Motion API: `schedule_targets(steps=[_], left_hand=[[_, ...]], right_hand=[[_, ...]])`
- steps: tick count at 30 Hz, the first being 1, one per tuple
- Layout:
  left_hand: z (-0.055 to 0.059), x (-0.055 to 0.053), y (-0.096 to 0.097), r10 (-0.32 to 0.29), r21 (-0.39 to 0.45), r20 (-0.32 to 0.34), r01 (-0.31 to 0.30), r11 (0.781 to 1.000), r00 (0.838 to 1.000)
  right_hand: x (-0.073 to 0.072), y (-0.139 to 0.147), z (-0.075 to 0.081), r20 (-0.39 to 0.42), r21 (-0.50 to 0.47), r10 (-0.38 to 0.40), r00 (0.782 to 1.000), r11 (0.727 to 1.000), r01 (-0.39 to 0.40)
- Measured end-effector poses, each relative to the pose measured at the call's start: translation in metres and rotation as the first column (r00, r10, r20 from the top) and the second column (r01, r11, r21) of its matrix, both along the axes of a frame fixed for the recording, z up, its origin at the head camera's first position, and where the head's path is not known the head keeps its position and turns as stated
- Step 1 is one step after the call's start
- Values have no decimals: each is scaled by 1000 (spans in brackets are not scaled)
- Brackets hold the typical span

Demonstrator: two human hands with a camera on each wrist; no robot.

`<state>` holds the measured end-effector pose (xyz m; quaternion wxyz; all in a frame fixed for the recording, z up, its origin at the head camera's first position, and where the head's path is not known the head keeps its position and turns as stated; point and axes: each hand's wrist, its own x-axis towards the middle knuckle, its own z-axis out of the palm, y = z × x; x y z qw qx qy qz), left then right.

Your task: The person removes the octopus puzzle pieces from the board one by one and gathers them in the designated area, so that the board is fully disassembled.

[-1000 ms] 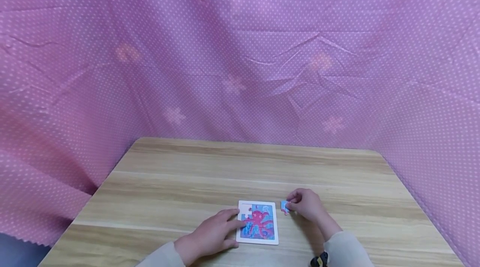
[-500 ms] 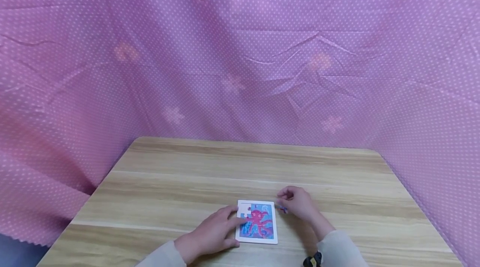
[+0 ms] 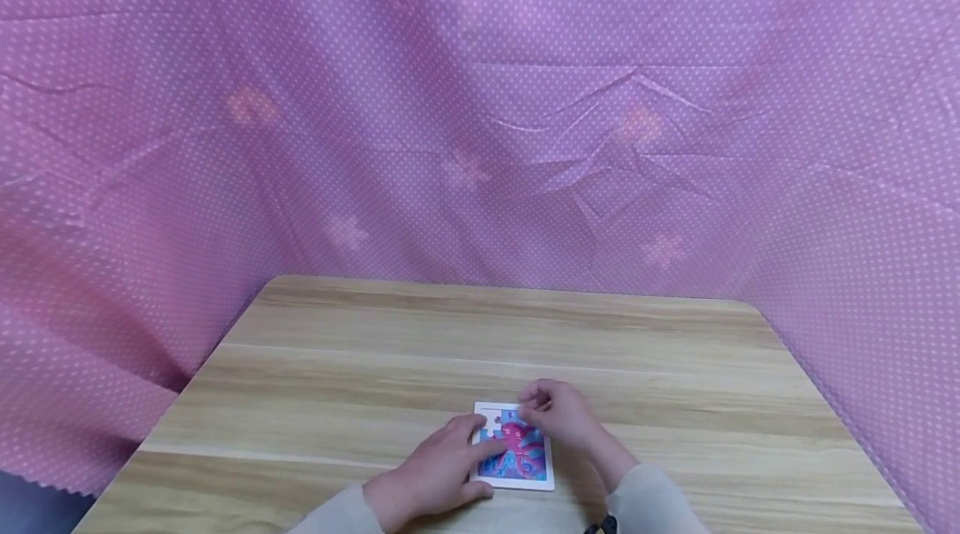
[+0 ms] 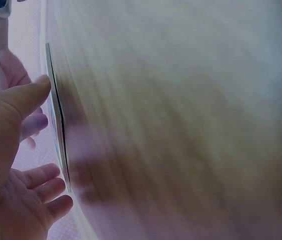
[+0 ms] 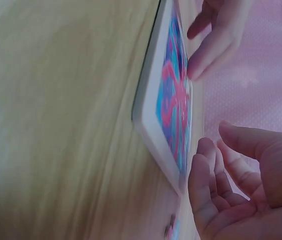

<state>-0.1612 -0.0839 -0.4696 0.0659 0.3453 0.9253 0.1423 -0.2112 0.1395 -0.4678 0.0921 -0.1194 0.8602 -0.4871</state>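
Note:
A white-framed jigsaw puzzle tray [image 3: 517,485] lies flat on the table, its picture a pink octopus on blue. White backing shows at the picture's upper left. My left hand [image 3: 442,467] rests at the tray's left side, thumb near the front corner and a fingertip on the picture. My right hand [image 3: 566,417] hovers over the tray's far right corner. In the right wrist view its thumb and fingers are loosely bent, with nothing visible between them. A small puzzle piece [image 5: 174,230], seen nearly edge-on, lies just past the tray's corner; my right hand hides it in the head view.
The wood-grain table [image 3: 360,367] extends around the tray. A pink polka-dot cloth [image 3: 480,142] hangs behind it and on both sides. A dark wristband [image 3: 602,526] shows beneath my right sleeve.
My right hand has moved left from beside the tray to above its far right corner. The loose piece beside it has gone out of sight in the head view. My left hand has shifted slightly right.

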Motion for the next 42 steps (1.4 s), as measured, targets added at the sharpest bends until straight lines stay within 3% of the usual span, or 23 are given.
schedule_targets(steps=[10, 23, 34, 42], left_hand=[[-6, -1, 0, -31, -2, -71, 31, 1000, 997], [-2, -2, 1, -47, 14, -123, 49, 999, 991], [-1, -4, 3, -65, 10, -126, 66, 998, 990], [1, -3, 2, -18, -6, -40, 18, 1000, 999]], right_hand=[[3, -13, -4, -34, 130, 71, 997, 989, -66], [1, -19, -1, -64, 292, 152, 986, 948, -127], [5, -19, 4, -49, 300, 96, 994, 951, -77], [3, -17, 2, -77, 202, 83, 994, 977, -66]])
